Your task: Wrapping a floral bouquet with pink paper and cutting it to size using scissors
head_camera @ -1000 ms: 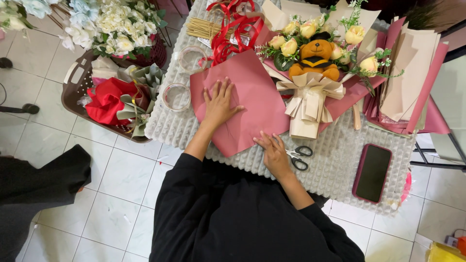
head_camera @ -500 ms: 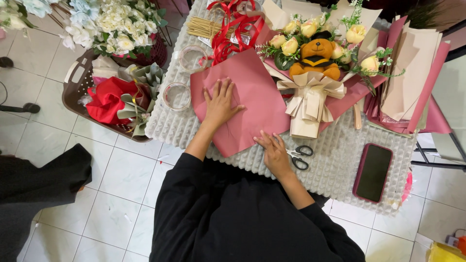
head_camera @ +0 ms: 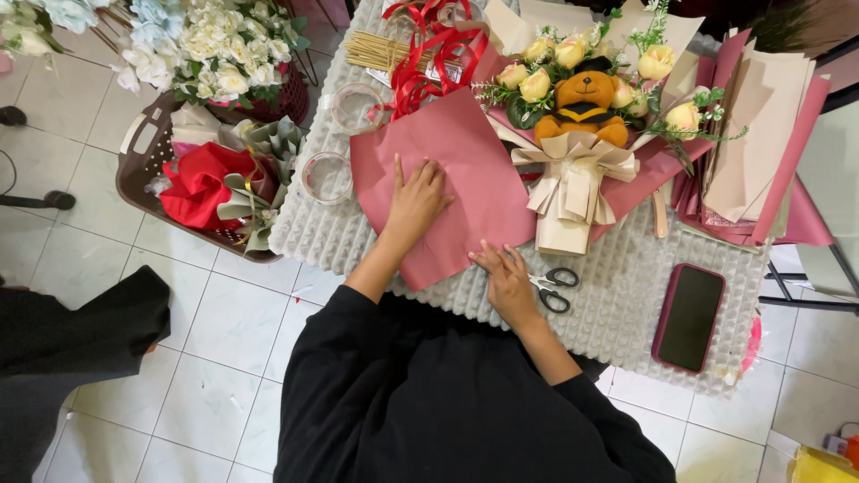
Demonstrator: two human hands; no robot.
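Left hand (head_camera: 417,199) laid flat, fingers spread, on red wrapping sheet (head_camera: 456,183) at table (head_camera: 617,295) centre | right hand (head_camera: 508,284) pressed open on sheet's near edge, scissors (head_camera: 555,288) just beside | brown basket (head_camera: 143,183) on floor, filled with red cloth (head_camera: 201,183) and folded green paper (head_camera: 268,148) | bear bouquet (head_camera: 586,116) touching sheet

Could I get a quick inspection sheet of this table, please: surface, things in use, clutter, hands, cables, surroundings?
Surface: bumpy white mat covering the table.
Job's things: red wrapping sheet lying flat.
Clutter: teddy-bear bouquet, scissors, dark phone, red ribbon, paper stack, two tape rolls.
Hands: left hand flat on the sheet; right hand pressing its near edge, fingers spread.
Cables: one dark cable on the floor.
Surroundings: tiled floor, brown basket, white flowers.
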